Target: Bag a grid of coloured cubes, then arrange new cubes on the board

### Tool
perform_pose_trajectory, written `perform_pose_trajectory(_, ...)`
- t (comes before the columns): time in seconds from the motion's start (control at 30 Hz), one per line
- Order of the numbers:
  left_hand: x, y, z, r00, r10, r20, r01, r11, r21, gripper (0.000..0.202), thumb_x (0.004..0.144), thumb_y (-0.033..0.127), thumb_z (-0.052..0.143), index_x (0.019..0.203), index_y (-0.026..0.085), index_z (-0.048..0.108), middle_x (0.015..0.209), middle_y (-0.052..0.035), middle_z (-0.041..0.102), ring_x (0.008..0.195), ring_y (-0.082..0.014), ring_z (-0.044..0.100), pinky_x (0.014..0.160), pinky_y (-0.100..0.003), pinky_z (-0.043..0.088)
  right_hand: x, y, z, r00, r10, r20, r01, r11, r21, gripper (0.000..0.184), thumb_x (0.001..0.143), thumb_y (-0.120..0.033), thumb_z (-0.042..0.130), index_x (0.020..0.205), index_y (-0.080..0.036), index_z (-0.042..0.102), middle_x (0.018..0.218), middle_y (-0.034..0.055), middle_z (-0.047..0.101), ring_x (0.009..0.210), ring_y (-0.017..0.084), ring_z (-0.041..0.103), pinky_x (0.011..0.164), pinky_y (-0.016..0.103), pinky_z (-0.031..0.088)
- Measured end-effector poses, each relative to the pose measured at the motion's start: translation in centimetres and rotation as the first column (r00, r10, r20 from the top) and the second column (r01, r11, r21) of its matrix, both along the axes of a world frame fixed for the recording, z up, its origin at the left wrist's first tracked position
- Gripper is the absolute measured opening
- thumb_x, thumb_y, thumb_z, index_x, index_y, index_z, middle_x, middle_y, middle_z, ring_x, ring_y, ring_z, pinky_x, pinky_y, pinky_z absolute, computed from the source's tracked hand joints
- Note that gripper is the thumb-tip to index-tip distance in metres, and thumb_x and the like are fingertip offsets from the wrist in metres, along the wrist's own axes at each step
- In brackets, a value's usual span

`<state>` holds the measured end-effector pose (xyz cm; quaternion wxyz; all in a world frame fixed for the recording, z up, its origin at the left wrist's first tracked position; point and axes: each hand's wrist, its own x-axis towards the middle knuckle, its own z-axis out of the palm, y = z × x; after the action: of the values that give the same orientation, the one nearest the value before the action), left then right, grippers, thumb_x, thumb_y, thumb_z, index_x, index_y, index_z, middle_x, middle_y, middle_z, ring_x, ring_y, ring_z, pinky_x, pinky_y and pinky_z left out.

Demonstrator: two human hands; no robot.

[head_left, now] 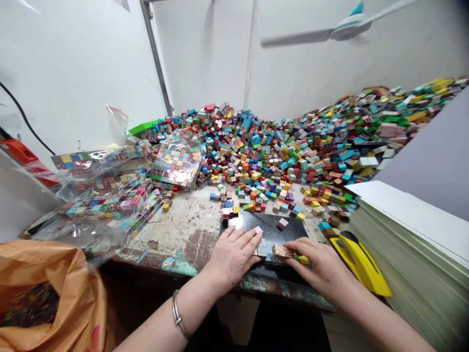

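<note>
My left hand (232,254) lies flat on the near edge of a black glossy tray (271,229), fingers together and touching a pale cube (258,230). My right hand (322,266) rests on the tray's right side, its fingertips pinching a brown patterned cube (280,252) next to a yellow cube (303,259). One mauve cube (282,223) sits alone on the tray farther back. A bracelet is on my left wrist.
A huge heap of small coloured cubes (293,146) covers the worn table to the back and right. Clear bags of sorted cubes (110,195) lie at left. An orange bag (44,293) sits near left. A yellow tool (361,264) and stacked white boards (410,230) are at right.
</note>
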<state>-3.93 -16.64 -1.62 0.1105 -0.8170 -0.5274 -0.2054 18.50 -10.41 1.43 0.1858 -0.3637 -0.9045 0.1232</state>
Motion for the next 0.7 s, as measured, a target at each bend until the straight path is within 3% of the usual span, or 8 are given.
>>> perform_pose_trajectory(0.17, 0.1, 0.0, 0.0, 0.999, 0.014, -0.037, -0.013, 1.000, 0.025, 0.046, 0.088, 0.041, 0.046, 0.130, 0.024, 0.038, 0.128, -0.0021, 0.050, 0.114, -0.0160, 0.047, 0.103, -0.037, 0.030, -1.0, -0.5, -1.2, 0.993, -0.039, 0.112, 0.017, 0.982, 0.189, 0.018, 0.080, -0.024, 0.052, 0.094, -0.026, 0.062, 0.088, 0.0022, 0.065, 0.080, 0.019, 0.060, 0.067, 0.034, 0.039)
perform_pose_trajectory(0.33, 0.1, 0.1, -0.1, 0.999, 0.008, -0.043, -0.006, 0.999, 0.042, 0.046, 0.088, 0.042, 0.044, 0.130, 0.024, 0.038, 0.128, -0.0029, 0.050, 0.114, -0.0169, 0.048, 0.102, -0.038, 0.032, -1.7, -1.3, -1.4, 0.991, -0.048, 0.126, 0.025, 0.984, 0.177, 0.024, 0.078, -0.021, 0.057, 0.101, -0.025, 0.060, 0.090, 0.0021, 0.063, 0.083, 0.020, 0.058, 0.073, 0.038, 0.039)
perform_pose_trajectory(0.43, 0.1, 0.1, -0.1, 1.000, 0.003, -0.020, -0.002, 0.999, 0.049, 0.045, 0.089, 0.042, 0.043, 0.129, 0.023, 0.040, 0.127, -0.0036, 0.051, 0.113, -0.0179, 0.048, 0.101, -0.039, 0.033, -0.8, -0.9, -1.2, 0.994, -0.085, 0.065, 0.071, 0.979, 0.190, 0.035, 0.080, -0.032, 0.057, 0.113, -0.021, 0.056, 0.101, 0.0068, 0.061, 0.091, 0.023, 0.057, 0.077, 0.041, 0.042)
perform_pose_trajectory(0.53, 0.2, 0.3, 0.0, 1.000, -0.008, -0.010, 0.009, 0.998, 0.057, 0.045, 0.088, 0.044, 0.043, 0.128, 0.023, 0.042, 0.126, -0.0033, 0.052, 0.111, -0.0194, 0.050, 0.099, -0.040, 0.035, 0.7, 1.6, -1.3, 0.987, -0.159, 0.001, 0.156, 0.965, 0.212, 0.035, 0.087, -0.038, 0.044, 0.114, -0.018, 0.055, 0.107, 0.0094, 0.060, 0.098, 0.022, 0.055, 0.081, 0.038, 0.045)
perform_pose_trajectory(0.6, 0.3, 0.3, 0.1, 1.000, -0.012, -0.011, 0.013, 0.997, 0.078, 0.045, 0.088, 0.044, 0.042, 0.128, 0.023, 0.043, 0.125, -0.0022, 0.053, 0.109, -0.0198, 0.052, 0.098, -0.040, 0.037, 1.6, 4.4, -1.7, 0.972, -0.233, -0.022, 0.231, 0.939, 0.256, 0.034, 0.090, -0.034, 0.038, 0.111, -0.017, 0.056, 0.107, 0.0097, 0.060, 0.100, 0.020, 0.055, 0.084, 0.034, 0.046)
perform_pose_trajectory(0.7, 0.3, 0.4, 0.1, 1.000, -0.006, -0.009, 0.007, 0.990, 0.141, 0.042, 0.089, 0.042, 0.040, 0.127, 0.023, 0.044, 0.122, 0.0001, 0.056, 0.105, -0.0187, 0.055, 0.095, -0.038, 0.040, 2.7, 9.5, -2.8, 0.933, -0.355, -0.051, 0.352, 0.877, 0.328, 0.031, 0.088, -0.028, 0.039, 0.107, -0.013, 0.058, 0.105, 0.0137, 0.060, 0.101, 0.023, 0.055, 0.085, 0.037, 0.045)
